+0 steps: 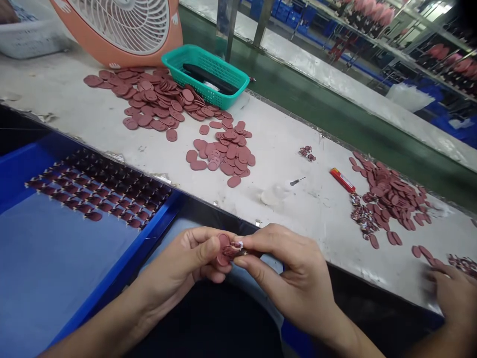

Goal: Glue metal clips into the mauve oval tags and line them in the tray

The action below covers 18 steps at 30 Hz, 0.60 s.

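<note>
My left hand [182,261] and my right hand [283,268] meet above the table's near edge. Between their fingertips is a small maroon oval pad [223,250], with a second pad below it and a small white-and-maroon part [235,247] pinched against them. My left thumb and fingers grip the pads, while my right thumb and forefinger hold the part's other side. Much of the join is hidden by my fingers. Nearest my hands, a loose pile of maroon oval pads [223,154] lies on the white table [283,164].
A blue tray [89,238] holds rows of small maroon assembled pieces. Further pads, a green basket [204,74], a fan [119,30], a red lighter [342,180] and a small tool [297,182] lie around. A co-worker's hand [452,293] reaches in at right.
</note>
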Motion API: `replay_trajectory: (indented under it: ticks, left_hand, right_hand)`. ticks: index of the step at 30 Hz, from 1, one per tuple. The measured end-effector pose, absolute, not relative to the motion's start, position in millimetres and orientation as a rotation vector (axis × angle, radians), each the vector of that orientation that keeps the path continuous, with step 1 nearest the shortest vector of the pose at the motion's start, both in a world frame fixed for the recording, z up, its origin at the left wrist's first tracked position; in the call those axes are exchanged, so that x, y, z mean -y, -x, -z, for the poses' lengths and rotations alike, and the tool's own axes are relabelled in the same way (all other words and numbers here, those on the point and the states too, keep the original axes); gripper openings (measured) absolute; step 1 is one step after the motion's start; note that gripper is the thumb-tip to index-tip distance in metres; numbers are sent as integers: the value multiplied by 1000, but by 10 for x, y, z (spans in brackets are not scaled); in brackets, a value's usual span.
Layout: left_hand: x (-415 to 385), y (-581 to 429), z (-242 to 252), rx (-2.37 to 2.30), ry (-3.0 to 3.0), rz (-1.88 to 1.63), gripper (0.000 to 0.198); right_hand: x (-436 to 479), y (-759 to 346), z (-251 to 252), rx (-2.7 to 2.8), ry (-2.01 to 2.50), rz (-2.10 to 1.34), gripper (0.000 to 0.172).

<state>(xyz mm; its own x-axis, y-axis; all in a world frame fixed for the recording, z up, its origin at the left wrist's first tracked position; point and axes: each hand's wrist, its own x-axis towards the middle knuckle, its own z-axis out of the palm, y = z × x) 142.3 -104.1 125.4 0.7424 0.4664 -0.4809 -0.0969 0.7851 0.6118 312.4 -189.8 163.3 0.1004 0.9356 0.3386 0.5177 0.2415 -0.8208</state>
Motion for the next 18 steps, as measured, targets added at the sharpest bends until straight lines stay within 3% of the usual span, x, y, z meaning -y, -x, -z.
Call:
replay_trajectory:
  ticks: [18]
  left_hand:
    - [1047, -1389, -1209, -631, -576, -306, 33]
  right_hand:
    - [1856, -3194, -1743, 1758, 1353, -615, 16]
